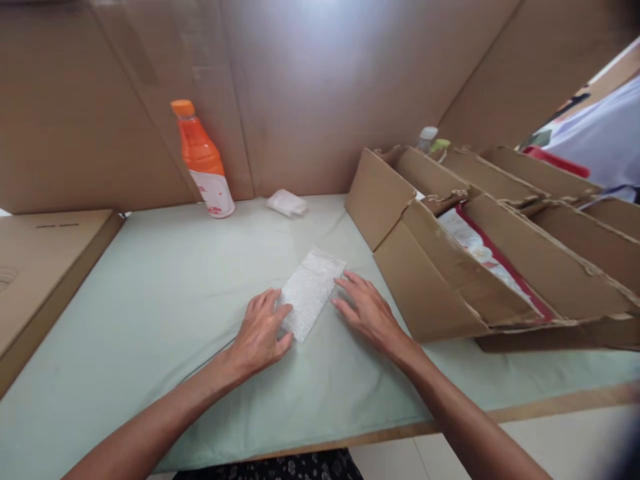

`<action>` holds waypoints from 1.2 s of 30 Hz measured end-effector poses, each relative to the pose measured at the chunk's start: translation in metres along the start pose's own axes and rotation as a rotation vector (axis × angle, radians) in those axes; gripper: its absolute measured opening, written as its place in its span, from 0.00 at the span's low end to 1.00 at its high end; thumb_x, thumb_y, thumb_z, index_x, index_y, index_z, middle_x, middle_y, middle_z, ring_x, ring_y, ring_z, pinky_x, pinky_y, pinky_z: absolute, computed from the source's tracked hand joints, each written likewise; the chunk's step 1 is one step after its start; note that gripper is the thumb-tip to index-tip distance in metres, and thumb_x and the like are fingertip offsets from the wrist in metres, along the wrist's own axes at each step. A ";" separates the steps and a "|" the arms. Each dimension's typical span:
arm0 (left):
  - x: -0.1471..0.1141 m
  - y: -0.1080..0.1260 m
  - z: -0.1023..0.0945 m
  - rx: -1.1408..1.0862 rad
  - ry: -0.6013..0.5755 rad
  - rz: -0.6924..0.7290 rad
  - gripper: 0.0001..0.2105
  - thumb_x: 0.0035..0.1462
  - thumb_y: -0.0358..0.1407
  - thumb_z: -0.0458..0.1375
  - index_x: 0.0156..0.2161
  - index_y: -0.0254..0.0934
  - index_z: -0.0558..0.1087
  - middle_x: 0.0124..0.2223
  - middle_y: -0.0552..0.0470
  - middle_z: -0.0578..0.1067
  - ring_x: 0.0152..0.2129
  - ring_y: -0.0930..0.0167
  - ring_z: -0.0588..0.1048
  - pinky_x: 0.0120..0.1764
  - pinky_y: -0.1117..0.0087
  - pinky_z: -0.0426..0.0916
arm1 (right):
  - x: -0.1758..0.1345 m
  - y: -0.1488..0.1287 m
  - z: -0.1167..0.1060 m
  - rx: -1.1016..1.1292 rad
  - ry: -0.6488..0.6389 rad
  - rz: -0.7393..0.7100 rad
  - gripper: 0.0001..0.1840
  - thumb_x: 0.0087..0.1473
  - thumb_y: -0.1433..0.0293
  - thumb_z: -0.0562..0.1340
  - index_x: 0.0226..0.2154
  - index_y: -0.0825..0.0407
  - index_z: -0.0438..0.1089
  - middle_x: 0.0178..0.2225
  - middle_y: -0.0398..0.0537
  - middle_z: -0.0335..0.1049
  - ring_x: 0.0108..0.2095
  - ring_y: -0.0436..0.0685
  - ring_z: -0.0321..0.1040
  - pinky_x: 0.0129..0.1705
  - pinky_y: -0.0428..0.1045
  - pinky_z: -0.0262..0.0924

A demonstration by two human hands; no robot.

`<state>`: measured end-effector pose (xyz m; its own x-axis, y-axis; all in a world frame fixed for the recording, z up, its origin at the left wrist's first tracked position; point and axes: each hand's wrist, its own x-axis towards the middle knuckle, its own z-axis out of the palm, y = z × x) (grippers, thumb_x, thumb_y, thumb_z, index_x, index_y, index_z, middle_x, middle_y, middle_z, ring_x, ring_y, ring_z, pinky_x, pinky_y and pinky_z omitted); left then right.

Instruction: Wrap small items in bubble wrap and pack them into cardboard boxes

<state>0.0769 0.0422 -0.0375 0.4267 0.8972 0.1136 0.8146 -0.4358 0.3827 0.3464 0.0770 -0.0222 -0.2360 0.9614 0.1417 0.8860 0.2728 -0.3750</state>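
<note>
A flat piece of bubble wrap (313, 287), folded into a rectangle, lies slantwise on the pale green cloth in front of me. Along its left edge, my left hand (263, 330) rests with fingers apart, the fingertips at the plastic. On the opposite side is my right hand (365, 307), fingers spread, a fingertip at the upper right edge of the wrap. Neither hand is closed around it. Whether anything is inside the wrap, I cannot tell.
Divided cardboard boxes (440, 267) stand at the right, one slot holding a red-edged packet (493, 260). An orange bottle (206, 163) and a small white packet (287, 203) are at the back cardboard wall. A flat carton (50, 267) lies left. Someone's pale clothing (600, 137) shows far right.
</note>
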 end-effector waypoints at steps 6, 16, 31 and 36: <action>0.012 0.001 0.000 -0.010 -0.007 -0.027 0.09 0.56 0.25 0.57 0.40 0.37 0.76 0.53 0.42 0.76 0.51 0.57 0.72 0.52 0.52 0.69 | 0.076 -0.013 0.020 -0.210 -0.018 0.035 0.22 0.62 0.68 0.58 0.56 0.59 0.72 0.54 0.66 0.75 0.55 0.72 0.68 0.55 0.62 0.60; 0.048 -0.057 -0.064 0.068 0.271 -0.212 0.16 0.61 0.23 0.50 0.48 0.36 0.75 0.62 0.39 0.70 0.56 0.59 0.70 0.58 0.54 0.66 | 0.181 -0.056 -0.008 -0.187 0.223 -0.258 0.20 0.62 0.67 0.54 0.46 0.58 0.78 0.45 0.62 0.78 0.48 0.69 0.69 0.49 0.59 0.56; 0.020 -0.103 -0.003 0.135 0.295 -0.201 0.14 0.64 0.34 0.55 0.53 0.36 0.75 0.62 0.37 0.72 0.62 0.52 0.67 0.64 0.45 0.61 | 0.196 -0.041 0.045 -0.307 0.012 -0.139 0.35 0.60 0.57 0.62 0.66 0.53 0.63 0.68 0.66 0.56 0.62 0.74 0.59 0.56 0.62 0.58; 0.023 -0.102 -0.001 0.199 0.305 -0.197 0.15 0.65 0.34 0.55 0.54 0.35 0.74 0.61 0.37 0.73 0.61 0.52 0.68 0.63 0.46 0.63 | 0.233 -0.063 0.069 -0.328 -0.190 -0.416 0.22 0.68 0.65 0.53 0.60 0.49 0.71 0.64 0.58 0.65 0.62 0.66 0.58 0.58 0.58 0.52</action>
<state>0.0031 0.1079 -0.0726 0.1436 0.9317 0.3336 0.9417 -0.2323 0.2433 0.2080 0.2864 -0.0289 -0.6333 0.7730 0.0378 0.7732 0.6341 -0.0135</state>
